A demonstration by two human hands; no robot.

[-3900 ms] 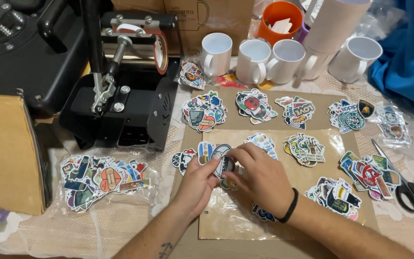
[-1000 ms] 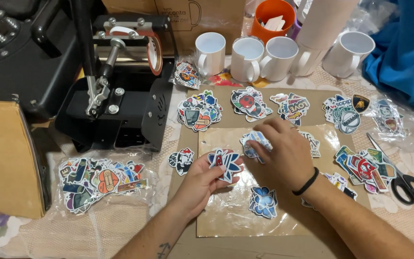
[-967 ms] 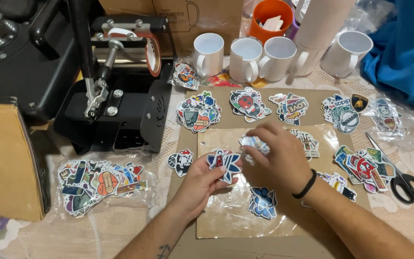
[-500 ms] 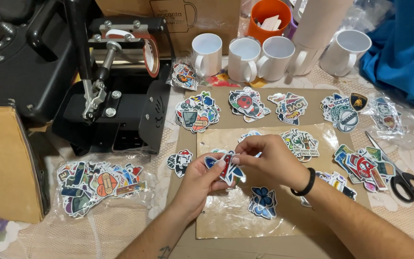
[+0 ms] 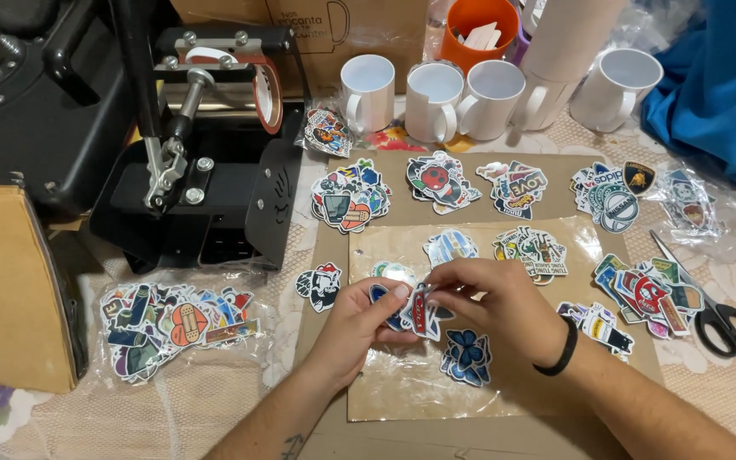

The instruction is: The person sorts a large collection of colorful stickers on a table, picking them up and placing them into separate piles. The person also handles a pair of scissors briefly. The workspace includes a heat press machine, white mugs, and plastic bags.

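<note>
Head view, looking down, shows both hands meeting over a clear plastic sheet [image 5: 402, 383] that lies on brown cardboard [image 5: 325, 255]. The left hand [image 5: 355, 319] pinches a small fan of stickers [image 5: 419, 308] between thumb and fingers, and the right hand [image 5: 496, 307], with a black wristband [image 5: 560, 349], grips the top sticker of the same fan with its fingertips, so both hands are closed on the stickers and none is released. Just below them a blue flower sticker [image 5: 468, 356] lies flat on the sheet, and a dark face sticker [image 5: 319, 285] lies just beside the sheet on the left. Further left is a bag of stickers [image 5: 172, 328], and to the right more piles and black scissors [image 5: 717, 311]. Beyond, other sticker piles [image 5: 436, 181] lie in a row, then a black mug press [image 5: 206, 153], white mugs [image 5: 432, 98] and an orange cup [image 5: 474, 30]. I judge that the thin stickers can slip out of the fan if the pinch loosens, and fall on a wrong pile. A sleeve or forearm moving over the glossy sheet could also push the flat stickers out of place.
</note>
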